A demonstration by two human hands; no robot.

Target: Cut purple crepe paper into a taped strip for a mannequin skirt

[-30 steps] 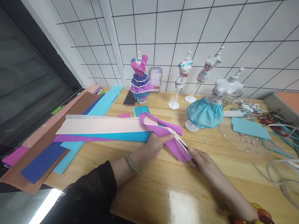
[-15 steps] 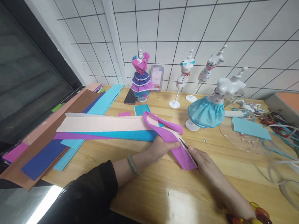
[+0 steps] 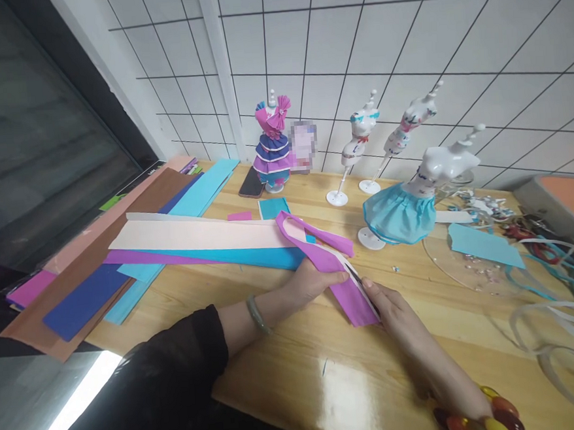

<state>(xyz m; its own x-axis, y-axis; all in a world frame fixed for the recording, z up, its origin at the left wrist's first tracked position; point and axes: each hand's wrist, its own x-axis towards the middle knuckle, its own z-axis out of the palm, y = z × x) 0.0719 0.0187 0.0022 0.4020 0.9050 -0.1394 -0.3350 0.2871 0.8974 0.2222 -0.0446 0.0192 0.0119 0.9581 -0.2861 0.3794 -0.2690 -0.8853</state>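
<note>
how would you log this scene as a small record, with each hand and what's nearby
left hand: grips long purple paper-like strip with white edging
right hand: holds dark thin-bladed tool along the white edging; handle hidden
left of the hands: long cream paper-like strip, long blue paper-like strip
beyond right hand: white mannequin torso in light-blue gathered skirt

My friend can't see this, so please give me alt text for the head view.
The left hand holds a white-edged purple strip while the right hand holds a thin dark tool at its edge. On the wooden table, colored strips lie at left and four small white mannequins stand behind.
</note>
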